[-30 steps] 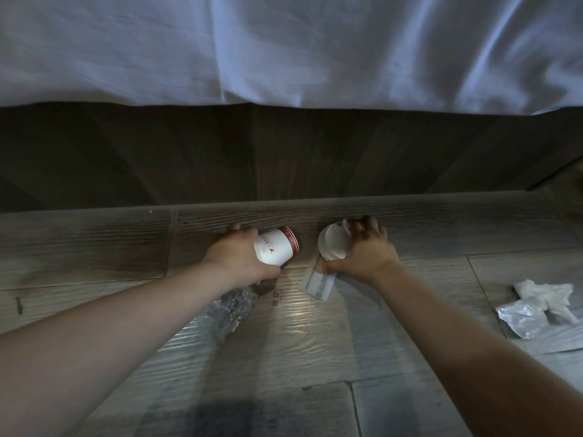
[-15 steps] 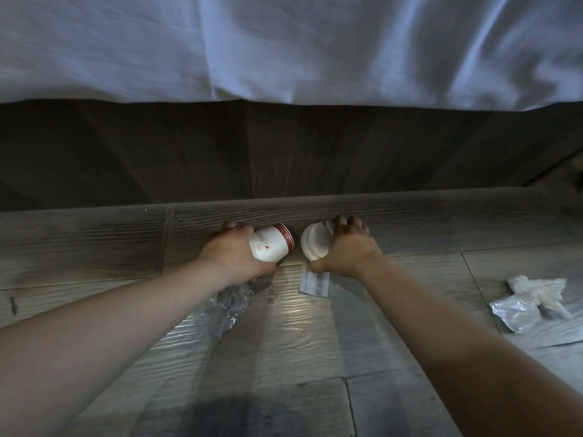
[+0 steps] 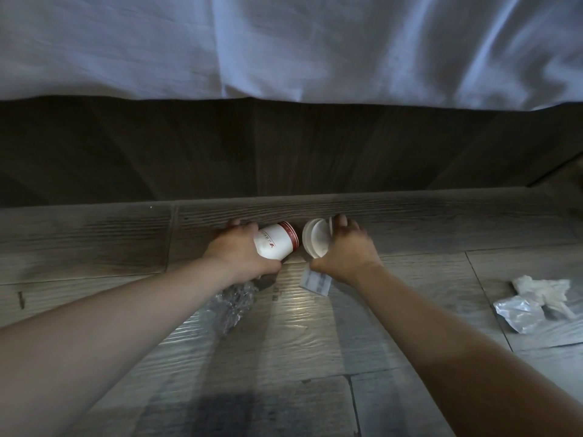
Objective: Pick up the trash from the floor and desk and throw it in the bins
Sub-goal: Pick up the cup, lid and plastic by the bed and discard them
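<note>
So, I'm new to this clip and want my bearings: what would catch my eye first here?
At the centre of the wooden floor, the left hand grips a white paper cup with a red band, and the right hand holds a white lid right beside it. A white sheet hangs across the top, and crumpled wrappers lie at the far right.

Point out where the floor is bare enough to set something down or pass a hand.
Bare floor lies on the near side of the crushed bottle and paper slip; more lies left of the left hand, and between the right hand and the wrappers. Crowded: the cup and lid at the bed base.
</note>
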`<action>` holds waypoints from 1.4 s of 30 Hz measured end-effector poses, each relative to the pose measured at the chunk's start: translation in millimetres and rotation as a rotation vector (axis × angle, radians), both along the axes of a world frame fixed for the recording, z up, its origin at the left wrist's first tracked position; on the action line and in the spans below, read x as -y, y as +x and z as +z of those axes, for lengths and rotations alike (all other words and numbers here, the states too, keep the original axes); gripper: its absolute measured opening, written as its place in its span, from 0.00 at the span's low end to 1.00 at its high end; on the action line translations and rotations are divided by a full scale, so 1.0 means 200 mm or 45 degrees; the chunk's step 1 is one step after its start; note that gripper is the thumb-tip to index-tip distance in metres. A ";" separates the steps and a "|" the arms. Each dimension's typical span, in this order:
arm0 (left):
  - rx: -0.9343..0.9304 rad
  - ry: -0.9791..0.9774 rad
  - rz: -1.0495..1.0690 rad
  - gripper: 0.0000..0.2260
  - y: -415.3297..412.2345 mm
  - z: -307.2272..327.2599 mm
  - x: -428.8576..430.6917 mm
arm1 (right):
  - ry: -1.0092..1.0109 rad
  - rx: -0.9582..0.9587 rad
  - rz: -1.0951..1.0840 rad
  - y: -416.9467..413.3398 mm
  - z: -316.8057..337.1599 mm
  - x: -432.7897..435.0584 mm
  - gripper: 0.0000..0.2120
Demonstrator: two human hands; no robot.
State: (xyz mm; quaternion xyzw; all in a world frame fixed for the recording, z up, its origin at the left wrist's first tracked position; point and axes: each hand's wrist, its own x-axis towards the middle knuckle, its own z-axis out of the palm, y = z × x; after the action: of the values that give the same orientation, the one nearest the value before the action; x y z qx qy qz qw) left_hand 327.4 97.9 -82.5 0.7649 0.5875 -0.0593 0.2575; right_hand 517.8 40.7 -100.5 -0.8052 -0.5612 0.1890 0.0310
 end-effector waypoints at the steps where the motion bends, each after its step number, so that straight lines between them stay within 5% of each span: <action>1: 0.000 0.005 0.001 0.30 0.00 0.00 0.00 | 0.010 -0.045 -0.025 0.00 0.00 0.00 0.42; 11: -0.007 0.019 -0.002 0.30 0.00 0.00 0.01 | 0.046 -0.019 -0.096 0.01 -0.06 0.03 0.36; 29: 0.005 0.029 -0.016 0.25 -0.01 0.00 0.01 | 0.061 -0.357 -0.355 0.11 -0.05 0.08 0.40; 42: 0.287 0.006 0.048 0.19 -0.04 0.13 0.08 | 0.174 -0.431 -0.349 0.06 0.19 0.21 0.40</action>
State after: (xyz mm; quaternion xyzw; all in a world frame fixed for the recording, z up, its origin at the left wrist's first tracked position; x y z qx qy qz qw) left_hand 319.5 81.8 -55.5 0.7560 0.5693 0.0336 0.3211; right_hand 530.5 -2.0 -63.1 -0.8267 -0.4448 0.2771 0.2047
